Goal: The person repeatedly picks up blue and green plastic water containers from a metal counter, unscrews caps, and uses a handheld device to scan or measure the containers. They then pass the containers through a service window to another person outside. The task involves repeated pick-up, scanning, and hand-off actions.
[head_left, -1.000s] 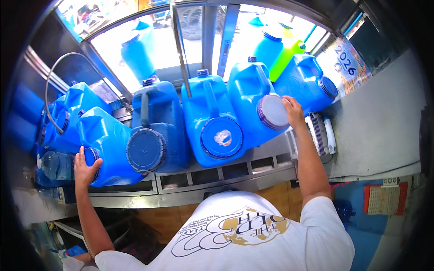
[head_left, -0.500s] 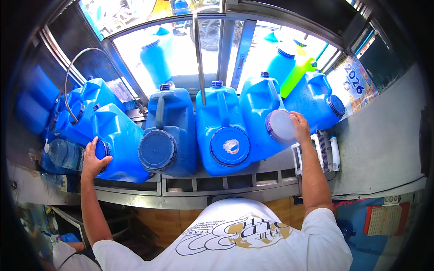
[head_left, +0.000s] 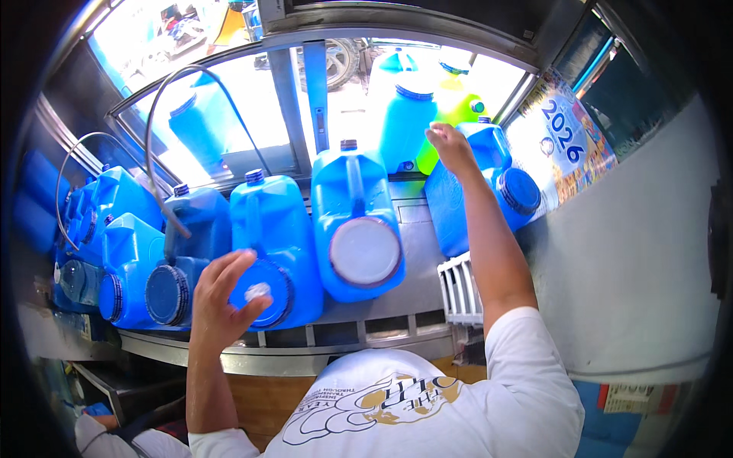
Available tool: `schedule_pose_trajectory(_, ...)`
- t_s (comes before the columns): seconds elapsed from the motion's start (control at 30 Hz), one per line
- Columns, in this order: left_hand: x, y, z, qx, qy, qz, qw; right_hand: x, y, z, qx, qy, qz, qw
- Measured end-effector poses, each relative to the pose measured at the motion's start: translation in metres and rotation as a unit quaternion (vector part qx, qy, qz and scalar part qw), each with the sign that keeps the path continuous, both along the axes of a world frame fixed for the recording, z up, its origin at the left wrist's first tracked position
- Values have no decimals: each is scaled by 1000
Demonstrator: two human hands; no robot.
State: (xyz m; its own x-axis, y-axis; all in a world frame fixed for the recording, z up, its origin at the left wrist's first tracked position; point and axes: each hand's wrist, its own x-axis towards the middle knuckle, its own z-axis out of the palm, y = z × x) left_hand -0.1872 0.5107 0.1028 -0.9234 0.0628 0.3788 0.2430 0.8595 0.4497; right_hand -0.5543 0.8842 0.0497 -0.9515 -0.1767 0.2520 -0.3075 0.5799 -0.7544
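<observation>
Several blue water jugs lie on their sides in a row on a metal counter [head_left: 382, 330] below a window. My left hand [head_left: 221, 299] is spread open against the dark blue cap end of one jug [head_left: 269, 221] near the middle. Just right of it lies a jug with a white cap [head_left: 365, 250]. My right hand [head_left: 450, 145] reaches far forward, with its fingers curled over the top of the rightmost blue jug [head_left: 469, 198], beside a yellow-green jug [head_left: 454, 107].
More blue jugs [head_left: 126, 259] crowd the left end, and a grey hose [head_left: 153, 145] loops over them. A white slatted rack [head_left: 460, 286] stands by my right forearm. A calendar poster [head_left: 561, 141] hangs on the grey wall at right. Other jugs stand outside the window.
My left hand has moved right from the far-left jug to the cap of a middle jug. My right hand has left the white-capped jug and reached forward to the rightmost jug.
</observation>
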Motion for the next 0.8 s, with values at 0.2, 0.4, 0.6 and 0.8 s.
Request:
schedule_pose_trajectory(0.2,-139,30,-34,-100,-151,177,967,-155,-31,14,185,38,-31,982)
schedule_pose_trajectory(0.4,-162,17,-66,-162,-118,211,957,-260,-86,-13,306,43,-56,949)
schedule_pose_trajectory(0.6,-167,23,-62,-168,-115,219,954,-336,-110,-26,350,97,-92,927)
schedule_pose_trajectory(0.8,-167,19,-55,-167,-152,224,948,-378,-109,-22,389,176,-114,897)
